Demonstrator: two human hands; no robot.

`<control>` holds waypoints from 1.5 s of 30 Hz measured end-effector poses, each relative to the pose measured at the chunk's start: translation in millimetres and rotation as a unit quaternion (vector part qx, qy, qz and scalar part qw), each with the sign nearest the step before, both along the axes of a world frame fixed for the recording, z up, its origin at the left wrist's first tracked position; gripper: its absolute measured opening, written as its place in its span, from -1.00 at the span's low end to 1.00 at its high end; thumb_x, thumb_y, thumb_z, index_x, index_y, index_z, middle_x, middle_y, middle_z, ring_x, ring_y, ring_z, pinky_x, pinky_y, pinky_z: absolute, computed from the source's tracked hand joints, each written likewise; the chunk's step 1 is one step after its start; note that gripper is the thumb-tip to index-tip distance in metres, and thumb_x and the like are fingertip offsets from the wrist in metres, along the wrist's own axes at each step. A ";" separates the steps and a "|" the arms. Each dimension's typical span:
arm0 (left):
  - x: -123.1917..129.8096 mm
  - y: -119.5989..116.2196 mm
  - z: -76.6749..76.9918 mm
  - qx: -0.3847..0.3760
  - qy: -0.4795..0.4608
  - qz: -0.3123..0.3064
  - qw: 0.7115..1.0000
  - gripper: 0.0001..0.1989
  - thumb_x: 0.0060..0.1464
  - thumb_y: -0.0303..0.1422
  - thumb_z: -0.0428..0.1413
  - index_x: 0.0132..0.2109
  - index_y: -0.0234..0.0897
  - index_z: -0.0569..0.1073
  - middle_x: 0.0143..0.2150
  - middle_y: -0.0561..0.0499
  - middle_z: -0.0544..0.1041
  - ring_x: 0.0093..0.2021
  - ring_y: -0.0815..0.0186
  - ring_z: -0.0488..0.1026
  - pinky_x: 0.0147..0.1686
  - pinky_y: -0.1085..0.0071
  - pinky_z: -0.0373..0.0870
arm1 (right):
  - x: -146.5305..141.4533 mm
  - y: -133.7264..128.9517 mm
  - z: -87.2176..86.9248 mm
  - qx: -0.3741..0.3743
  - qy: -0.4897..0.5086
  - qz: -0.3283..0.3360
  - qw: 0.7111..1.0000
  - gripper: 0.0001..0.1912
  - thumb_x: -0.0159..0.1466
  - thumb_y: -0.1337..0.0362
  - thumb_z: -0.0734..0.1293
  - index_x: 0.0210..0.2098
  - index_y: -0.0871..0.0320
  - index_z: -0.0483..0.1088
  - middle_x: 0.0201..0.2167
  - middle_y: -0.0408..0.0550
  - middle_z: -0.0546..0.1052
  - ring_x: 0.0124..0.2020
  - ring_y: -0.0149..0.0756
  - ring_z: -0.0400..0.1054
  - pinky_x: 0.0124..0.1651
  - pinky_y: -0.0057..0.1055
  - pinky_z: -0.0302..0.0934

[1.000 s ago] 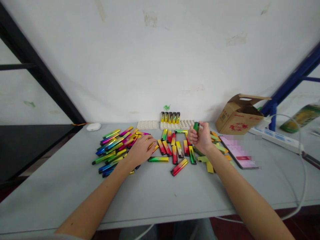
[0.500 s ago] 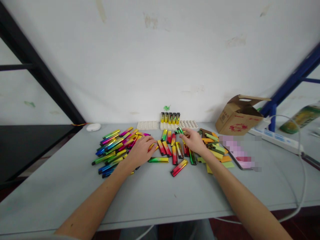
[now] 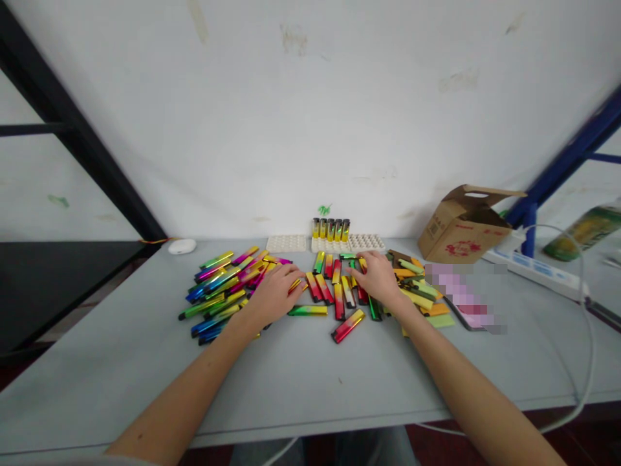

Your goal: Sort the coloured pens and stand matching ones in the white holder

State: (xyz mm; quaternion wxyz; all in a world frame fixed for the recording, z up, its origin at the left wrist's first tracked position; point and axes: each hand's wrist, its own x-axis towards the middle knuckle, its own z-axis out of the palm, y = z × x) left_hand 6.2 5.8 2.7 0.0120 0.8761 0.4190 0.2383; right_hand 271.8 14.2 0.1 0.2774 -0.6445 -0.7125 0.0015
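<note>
Centrally in the head view, the centre tray (image 3: 330, 247) lay near the wall (image 3: 310, 129) and bore five upright lighters (image 3: 330, 230). Loose lighters (image 3: 338, 301) lay in front of the tray. The left hand (image 3: 274, 290) was positioned left of and forward of the tray, over the multicoloured lighter pile (image 3: 216, 285); its fingers were bent, and whether they pinched a lighter could not be determined. The right hand (image 3: 377, 277) was positioned right of and forward of the tray, fingers bent among the lighters; its grip likewise could not be determined. Far forward of the tray, a broad strip of tabletop (image 3: 301, 382) ran to the front edge (image 3: 310, 428). Right of the tray, the cardboard box (image 3: 466, 226) and the phone (image 3: 468, 301) bounded sideways movement.
</note>
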 end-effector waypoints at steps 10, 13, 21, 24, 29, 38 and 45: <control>-0.3 -1.9 3.1 -0.016 -0.025 0.008 1.000 -0.71 0.21 -0.28 -0.05 -0.08 -0.28 0.50 -0.06 -0.17 0.50 -0.02 0.11 0.42 0.07 0.10 0.32 | 6.0 -16.0 32.2 -0.061 -0.010 0.372 0.926 -0.53 -0.04 0.61 0.19 -0.26 0.11 0.53 -0.18 -0.04 0.56 -0.12 -0.20 0.41 0.04 -0.24 0.21; 0.6 -2.0 7.4 -0.049 -0.089 0.032 0.994 -0.66 0.19 -0.29 -0.03 0.06 -0.30 0.42 -0.02 -0.17 0.50 0.02 0.11 0.42 0.08 0.10 0.31 | 2.6 -17.2 31.8 -0.070 -0.031 0.365 0.928 -0.62 -0.04 0.58 0.24 -0.32 0.14 0.53 -0.23 -0.01 0.57 -0.18 -0.18 0.42 -0.04 -0.26 0.24; 0.2 5.3 12.4 -0.144 -0.285 0.086 0.944 -0.62 0.22 -0.19 -0.07 0.07 -0.29 0.36 -0.12 -0.11 0.56 -0.10 0.20 0.51 -0.05 0.23 0.41 | -8.0 -19.0 22.1 -0.034 -0.090 0.333 0.938 -0.70 0.04 0.50 0.30 -0.26 0.14 0.52 -0.18 0.02 0.54 -0.11 -0.14 0.37 0.02 -0.22 0.19; -1.1 7.0 11.0 -0.156 -0.291 0.094 0.939 -0.62 0.21 -0.17 -0.06 0.04 -0.30 0.39 -0.12 -0.12 0.56 -0.09 0.18 0.51 -0.04 0.20 0.41 | -9.9 -19.7 22.2 -0.024 -0.094 0.330 0.939 -0.71 0.03 0.52 0.29 -0.31 0.13 0.52 -0.20 0.02 0.53 -0.12 -0.15 0.36 0.00 -0.23 0.19; -1.7 7.2 13.0 -0.141 -0.314 0.097 0.934 -0.63 0.20 -0.17 -0.06 -0.01 -0.31 0.43 -0.12 -0.12 0.57 -0.11 0.19 0.51 -0.06 0.21 0.41 | -3.1 -15.0 23.8 -0.011 0.034 0.346 0.938 -0.74 0.11 0.49 0.28 -0.24 0.12 0.48 -0.19 0.00 0.53 -0.12 -0.18 0.38 0.01 -0.21 0.20; 0.9 4.9 13.7 -0.139 -0.303 0.093 0.938 -0.66 0.18 -0.18 -0.01 -0.06 -0.31 0.45 -0.16 -0.11 0.58 -0.12 0.18 0.53 -0.07 0.22 0.43 | -15.7 -13.9 15.8 -0.147 0.450 0.307 0.825 -0.72 0.30 0.09 0.21 -0.07 0.10 0.25 -0.41 -0.16 0.43 -0.38 -0.34 0.39 -0.25 -0.37 0.28; 3.6 1.0 12.5 -0.177 -0.314 0.078 0.930 -0.67 0.16 -0.22 0.01 -0.03 -0.31 0.43 -0.20 -0.11 0.60 -0.16 0.19 0.55 -0.11 0.23 0.46 | -22.5 -20.5 20.8 -0.158 0.476 0.236 0.832 -0.69 0.21 0.01 0.32 -0.22 0.07 0.23 -0.56 -0.32 0.27 -0.59 -0.47 0.23 -0.48 -0.51 0.14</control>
